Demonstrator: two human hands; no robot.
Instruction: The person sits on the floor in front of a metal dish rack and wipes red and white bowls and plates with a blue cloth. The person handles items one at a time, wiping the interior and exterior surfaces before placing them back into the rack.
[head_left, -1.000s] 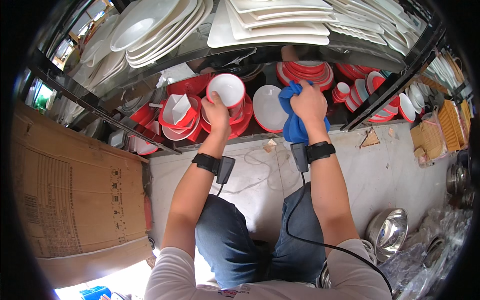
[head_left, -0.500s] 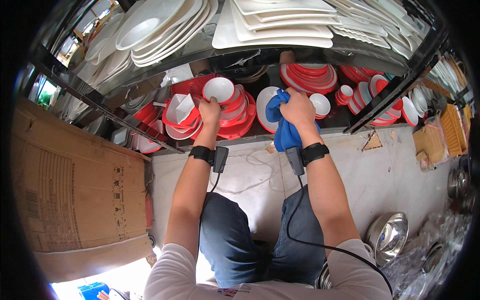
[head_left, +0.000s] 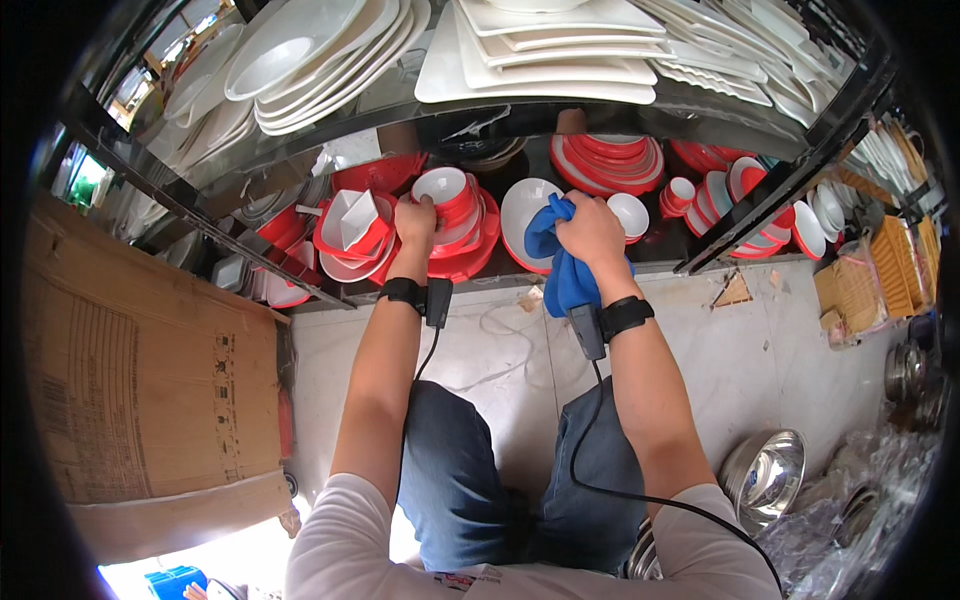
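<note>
On the lower shelf, my left hand (head_left: 415,222) pinches the edge of a red bowl with a white inside (head_left: 441,188), which sits on a stack of red-and-white dishes (head_left: 472,240). Just left of that hand are square red-and-white bowls (head_left: 352,222). My right hand (head_left: 590,232) is closed round a bunched blue cloth (head_left: 573,285), part of which hangs down below the fingers. The cloth overlaps a wide white bowl with a red rim (head_left: 518,213). A smaller white bowl (head_left: 628,214) stands right beside my right hand.
White plates (head_left: 560,75) are piled on the glass upper shelf. Stacked red plates (head_left: 605,165) stand at the back of the lower shelf. A large cardboard box (head_left: 160,380) is on the left. A steel bowl (head_left: 765,475) and clear plastic wrapping (head_left: 860,520) lie at right.
The small red bowl in my left hand has tilted and come down onto the stack. My right hand keeps its hold on the blue cloth. The whole view has shifted slightly.
</note>
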